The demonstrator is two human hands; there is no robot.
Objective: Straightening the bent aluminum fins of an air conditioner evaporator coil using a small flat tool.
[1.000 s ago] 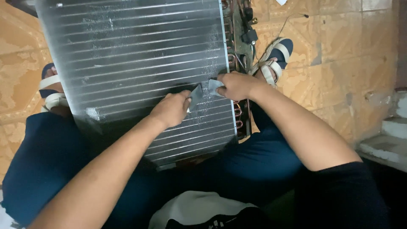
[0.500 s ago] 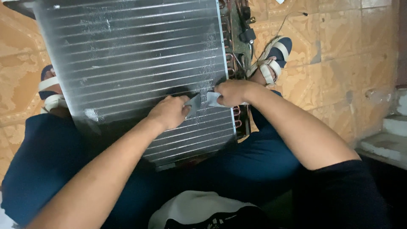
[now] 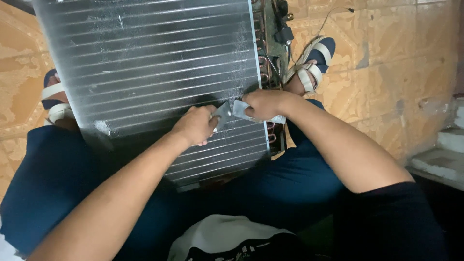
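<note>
Two hands met low on the coil [image 3: 159, 72] across your lap: your left hand [image 3: 195, 126] gripped a grey tool [image 3: 223, 112], your right hand [image 3: 263, 104] clutched a pale strip [image 3: 270, 119]. Its tubes ran left to right under both hands

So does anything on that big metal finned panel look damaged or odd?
Yes. The finned panel shows whitish, scuffed patches, one near its lower left and more along the right edge, where the fine fins look flattened or dirty. The left hand and right hand hold small metal pieces against it.
</note>
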